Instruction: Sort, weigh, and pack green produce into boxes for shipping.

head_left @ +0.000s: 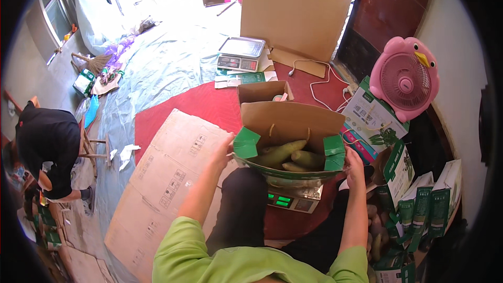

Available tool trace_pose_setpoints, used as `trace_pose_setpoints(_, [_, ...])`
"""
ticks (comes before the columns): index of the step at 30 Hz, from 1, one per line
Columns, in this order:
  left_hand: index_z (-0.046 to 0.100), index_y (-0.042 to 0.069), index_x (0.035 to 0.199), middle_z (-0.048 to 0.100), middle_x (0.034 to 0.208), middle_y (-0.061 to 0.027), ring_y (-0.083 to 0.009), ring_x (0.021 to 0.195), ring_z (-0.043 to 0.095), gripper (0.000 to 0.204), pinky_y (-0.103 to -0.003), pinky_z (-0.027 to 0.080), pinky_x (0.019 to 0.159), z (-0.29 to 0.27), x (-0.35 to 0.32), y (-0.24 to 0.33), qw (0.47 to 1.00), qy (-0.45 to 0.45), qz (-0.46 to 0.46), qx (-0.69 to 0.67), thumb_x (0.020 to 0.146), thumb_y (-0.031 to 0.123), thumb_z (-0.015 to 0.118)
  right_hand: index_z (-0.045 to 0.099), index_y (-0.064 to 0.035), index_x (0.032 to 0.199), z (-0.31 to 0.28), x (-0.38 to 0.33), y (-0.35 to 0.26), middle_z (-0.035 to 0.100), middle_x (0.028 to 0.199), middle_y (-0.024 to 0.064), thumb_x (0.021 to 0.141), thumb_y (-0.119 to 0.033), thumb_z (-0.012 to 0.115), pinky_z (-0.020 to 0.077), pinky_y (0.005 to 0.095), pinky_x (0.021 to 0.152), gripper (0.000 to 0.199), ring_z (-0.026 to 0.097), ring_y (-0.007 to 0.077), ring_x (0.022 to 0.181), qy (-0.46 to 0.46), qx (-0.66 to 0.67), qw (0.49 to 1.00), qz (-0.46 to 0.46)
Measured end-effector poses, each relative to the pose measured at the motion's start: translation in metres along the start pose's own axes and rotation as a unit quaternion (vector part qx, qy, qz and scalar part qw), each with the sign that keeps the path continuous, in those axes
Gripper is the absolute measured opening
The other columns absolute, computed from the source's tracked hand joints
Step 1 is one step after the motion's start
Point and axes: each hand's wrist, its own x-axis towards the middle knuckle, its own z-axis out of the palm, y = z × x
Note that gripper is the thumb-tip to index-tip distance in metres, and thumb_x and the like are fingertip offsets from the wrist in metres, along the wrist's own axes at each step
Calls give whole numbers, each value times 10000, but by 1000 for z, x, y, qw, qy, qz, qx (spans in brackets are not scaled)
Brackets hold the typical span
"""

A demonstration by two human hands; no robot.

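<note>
An open green cardboard box (293, 120) with brown inner flaps holds several long yellow-green vegetables (287, 153). It rests on a small electronic scale (292, 202) with a lit green display. My left hand (224, 148) grips the box's left side by the green flap. My right hand (354, 166) grips its right side. My legs in dark trousers lie under the box.
A flattened cardboard sheet (162, 188) lies at my left on a red mat (199, 106). A second scale (240, 55) sits farther back. A pink fan (406, 78) and green boxes (419, 204) stand at the right. A person in black (50, 147) crouches far left.
</note>
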Motion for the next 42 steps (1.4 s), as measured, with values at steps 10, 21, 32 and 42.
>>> trace_pose_setpoints(10, [571, 129, 1205, 609, 972, -108, -192, 889, 534, 493, -336, 427, 794, -163, -47, 11, 983, 119, 60, -129, 880, 500, 559, 512, -64, 1196, 175, 21, 8, 600, 1010, 28, 893, -326, 591, 453, 242, 642, 409, 569, 114, 816, -178, -169, 966, 78])
trace_pose_setpoints(21, [557, 69, 1185, 642, 1035, -115, -224, 909, 617, 484, -396, 516, 803, -306, -243, -64, 928, 301, 104, -191, 928, 473, 489, 333, -41, 1358, 358, -40, 80, 524, 1169, 189, 739, -468, 730, 489, 379, 788, 851, 527, 267, 1067, -508, -388, 747, 181])
trace_pose_setpoints(32, [532, 51, 1224, 632, 1056, -85, -277, 924, 604, 506, -414, 502, 738, -347, -373, -107, 866, 485, -105, 59, 879, 417, 580, 451, -42, 1312, 370, -49, 115, 609, 1145, 162, 864, -248, 618, 482, 336, 871, 520, 575, 228, 1038, -634, -412, 651, 66])
trace_pose_setpoints(42, [601, -13, 1091, 618, 1053, -174, -320, 1017, 572, 331, -389, 437, 901, -300, -322, -9, 621, 588, 238, 460, 807, 156, 621, 561, -72, 1167, 173, 14, 35, 628, 928, 24, 828, -227, 616, 459, 267, 586, 376, 575, 110, 785, -295, -441, 844, 78])
